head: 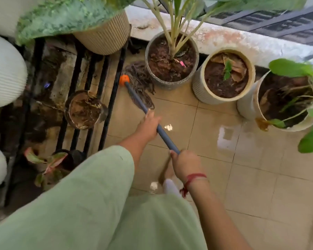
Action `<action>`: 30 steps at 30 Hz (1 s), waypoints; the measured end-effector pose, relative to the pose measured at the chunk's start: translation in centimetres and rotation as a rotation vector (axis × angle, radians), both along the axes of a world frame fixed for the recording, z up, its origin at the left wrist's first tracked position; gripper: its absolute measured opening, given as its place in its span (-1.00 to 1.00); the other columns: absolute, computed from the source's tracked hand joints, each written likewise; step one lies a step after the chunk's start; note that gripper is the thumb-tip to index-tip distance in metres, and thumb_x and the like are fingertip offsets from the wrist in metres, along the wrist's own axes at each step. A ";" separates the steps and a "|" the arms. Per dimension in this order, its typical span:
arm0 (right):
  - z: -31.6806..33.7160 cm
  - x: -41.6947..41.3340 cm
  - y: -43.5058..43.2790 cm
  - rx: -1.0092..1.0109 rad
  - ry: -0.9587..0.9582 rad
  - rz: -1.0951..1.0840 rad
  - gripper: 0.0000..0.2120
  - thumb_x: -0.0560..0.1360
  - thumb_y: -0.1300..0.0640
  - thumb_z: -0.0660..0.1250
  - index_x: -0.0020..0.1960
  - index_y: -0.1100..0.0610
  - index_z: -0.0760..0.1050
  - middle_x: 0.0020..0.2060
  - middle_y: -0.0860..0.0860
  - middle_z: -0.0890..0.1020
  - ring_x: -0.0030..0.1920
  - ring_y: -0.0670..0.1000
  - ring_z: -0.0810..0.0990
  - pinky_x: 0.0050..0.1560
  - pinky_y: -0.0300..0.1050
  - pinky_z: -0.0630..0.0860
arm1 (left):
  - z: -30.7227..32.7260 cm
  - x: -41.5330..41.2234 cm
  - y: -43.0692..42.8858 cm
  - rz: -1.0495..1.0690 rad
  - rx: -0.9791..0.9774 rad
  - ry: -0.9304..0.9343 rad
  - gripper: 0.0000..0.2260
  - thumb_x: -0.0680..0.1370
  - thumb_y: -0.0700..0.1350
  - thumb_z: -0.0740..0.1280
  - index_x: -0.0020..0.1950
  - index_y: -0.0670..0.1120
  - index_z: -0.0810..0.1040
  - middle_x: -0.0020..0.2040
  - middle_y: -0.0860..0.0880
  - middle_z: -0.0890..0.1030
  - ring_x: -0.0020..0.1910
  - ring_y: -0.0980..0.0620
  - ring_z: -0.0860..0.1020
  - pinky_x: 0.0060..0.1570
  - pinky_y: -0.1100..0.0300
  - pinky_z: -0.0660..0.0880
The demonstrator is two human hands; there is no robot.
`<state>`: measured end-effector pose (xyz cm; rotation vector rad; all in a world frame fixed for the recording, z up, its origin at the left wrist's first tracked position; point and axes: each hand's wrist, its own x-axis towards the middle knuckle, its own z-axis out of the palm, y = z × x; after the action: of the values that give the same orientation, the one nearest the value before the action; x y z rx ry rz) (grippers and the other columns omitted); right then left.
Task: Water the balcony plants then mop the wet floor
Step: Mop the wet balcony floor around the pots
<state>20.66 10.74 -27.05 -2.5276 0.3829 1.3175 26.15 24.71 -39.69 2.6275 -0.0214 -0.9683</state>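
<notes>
Both hands hold a mop with a grey-blue handle (134,97). My left hand (148,126) grips the handle halfway along. My right hand (185,164), a red thread on its wrist, grips the near end. An orange collar (124,80) joins the handle to the brown string mop head (140,82), which lies on the beige tiled floor (215,177) against a grey speckled pot (171,60). The tiles shine wet, with a puddle (227,138) right of the handle.
A cream pot (224,76) and a white pot (281,101) stand along the ledge at right. A black metal rack (112,91) with a ribbed beige pot (105,33) and a small brown pot (83,109) borders the left. A foot in a white sock (170,186) stands below my hands.
</notes>
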 end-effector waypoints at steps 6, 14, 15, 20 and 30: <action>1.3 1.9 -4.1 -0.021 -0.013 0.153 -0.63 0.60 -0.14 0.04 0.06 0.13 0.44 -0.21 0.06 0.56 -0.18 0.10 0.55 -0.25 -0.11 0.42 | 1.9 1.7 -4.0 0.042 0.094 -0.038 -0.74 0.58 -0.14 0.27 0.27 -0.08 0.45 0.43 -0.22 0.22 0.42 -0.21 0.24 0.30 -0.04 0.32; 6.4 -6.7 -10.1 -0.172 -0.027 0.442 -0.71 0.60 -0.15 0.02 -0.12 0.05 0.28 -0.40 -0.07 0.37 -0.35 0.04 0.41 -0.34 -0.10 0.29 | 4.2 -9.5 -9.7 0.116 -0.158 0.017 -0.70 0.52 -0.13 0.31 0.26 -0.09 0.49 0.32 -0.19 0.32 0.42 -0.18 0.21 0.32 -0.01 0.32; 6.8 -8.0 -10.4 -0.184 -0.024 0.468 -0.71 0.60 -0.15 0.02 -0.12 0.05 0.28 -0.40 -0.07 0.37 -0.32 0.05 0.43 -0.32 -0.10 0.29 | 4.3 -11.1 -10.0 0.120 -0.176 0.028 -0.71 0.53 -0.12 0.30 0.25 -0.10 0.50 0.30 -0.19 0.33 0.41 -0.18 0.21 0.32 -0.01 0.32; 8.5 -14.7 -10.1 -0.221 0.058 0.627 -0.71 0.59 -0.16 0.02 -0.09 0.06 0.26 -0.26 0.02 0.41 0.02 0.12 0.58 -0.22 -0.13 0.29 | 5.9 -20.8 -10.2 0.273 -0.203 0.031 -0.75 0.55 -0.14 0.27 0.21 -0.12 0.52 0.33 -0.18 0.35 0.40 -0.15 0.25 0.30 0.02 0.31; 8.5 -23.7 -6.6 -0.182 0.148 1.030 -0.76 0.60 -0.14 0.04 -0.04 0.00 0.32 0.04 0.01 0.62 0.07 0.05 0.60 -0.20 -0.17 0.33 | 5.3 -37.1 -8.3 0.664 -0.251 0.216 -0.73 0.54 -0.12 0.30 0.22 -0.12 0.48 0.34 -0.20 0.28 0.43 -0.18 0.21 0.32 0.03 0.30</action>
<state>-3.00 4.10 -18.60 -2.8676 -0.9559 1.8255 -10.90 16.41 -34.37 2.0588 0.6864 -0.9152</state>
